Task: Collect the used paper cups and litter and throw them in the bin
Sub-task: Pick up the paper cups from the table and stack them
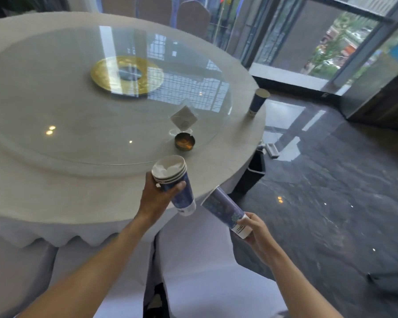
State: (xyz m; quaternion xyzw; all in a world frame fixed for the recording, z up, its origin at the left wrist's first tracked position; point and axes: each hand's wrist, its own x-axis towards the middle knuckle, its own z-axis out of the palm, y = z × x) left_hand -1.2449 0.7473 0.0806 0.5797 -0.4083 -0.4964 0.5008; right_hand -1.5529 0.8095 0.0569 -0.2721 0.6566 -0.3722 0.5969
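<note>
A stack of blue paper cups (177, 187) with white insides is held in the left hand (157, 198), whose fingers are closed around the upper part of it, above the near edge of the round surface (55, 198). The right hand (254, 232) is closed on the white bottom end of a single blue cup (225, 211), which is tilted with its mouth toward the stack, close to it but apart. One more blue cup (257, 102) stands upright at the far right edge of the surface, outside the glass turntable (78, 125), on which a small metal bowl (184, 141) and a card in a clear stand (183, 119) are placed near each other.
</note>
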